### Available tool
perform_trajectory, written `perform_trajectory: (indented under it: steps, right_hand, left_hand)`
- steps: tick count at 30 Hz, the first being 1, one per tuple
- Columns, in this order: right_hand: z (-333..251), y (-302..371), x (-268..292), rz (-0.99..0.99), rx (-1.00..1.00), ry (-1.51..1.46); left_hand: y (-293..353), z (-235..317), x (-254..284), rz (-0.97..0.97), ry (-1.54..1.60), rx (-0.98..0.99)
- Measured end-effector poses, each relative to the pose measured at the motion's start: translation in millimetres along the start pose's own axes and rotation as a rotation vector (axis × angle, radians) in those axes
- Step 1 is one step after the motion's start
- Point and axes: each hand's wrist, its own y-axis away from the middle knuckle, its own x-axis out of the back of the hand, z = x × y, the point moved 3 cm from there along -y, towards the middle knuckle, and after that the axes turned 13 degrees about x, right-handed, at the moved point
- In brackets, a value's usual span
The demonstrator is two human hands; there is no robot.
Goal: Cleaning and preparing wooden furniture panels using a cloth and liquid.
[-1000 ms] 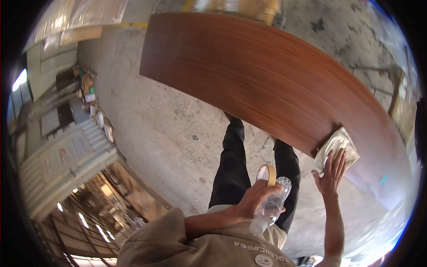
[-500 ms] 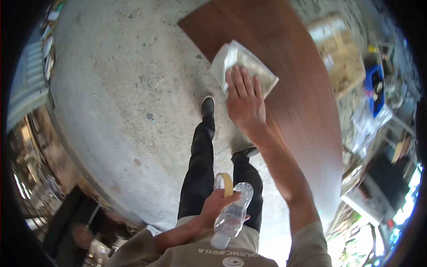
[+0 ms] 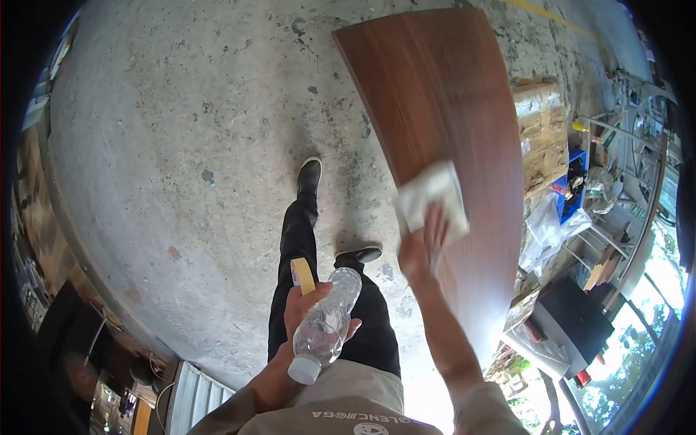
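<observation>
My right hand presses a folded white cloth flat against a long, dark reddish-brown wood panel; hand and cloth are slightly blurred. The cloth lies near the panel's left edge. Close to my body, my left hand is wrapped round a clear plastic bottle, its white cap pointing down toward me. A roll of yellowish tape is held in the same hand, beside the bottle. Any liquid in the bottle is hard to make out.
Beyond the panel on the right are a worn wooden pallet-like block, a blue crate with dark items, crumpled clear plastic and a black-topped box. Stained concrete floor spreads to the left; my shoes stand on it.
My right hand and the cloth have drawn back toward me along the panel. The view has turned, showing more of the panel's far end. My left hand keeps the bottle and tape.
</observation>
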Motion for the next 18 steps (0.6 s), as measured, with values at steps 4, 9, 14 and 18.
perform_trajectory:
  steps: [4, 9, 14, 18]
  right_hand:
    - [29, 89, 6, -0.045, 0.038, -0.006]
    - [-28, -100, 26, 0.046, 0.202, 0.007]
    - [-84, -304, 75, 0.276, 0.272, 0.056]
    - [-91, -315, 75, 0.263, 0.197, -0.011]
  left_hand:
    - [-13, -6, 0, 0.064, -0.072, -0.131]
    - [-38, 7, 27, 0.145, -0.262, -0.259]
    - [-78, 40, 49, 0.122, -0.304, -0.140]
    - [-95, 34, 65, 0.056, -0.260, 0.018]
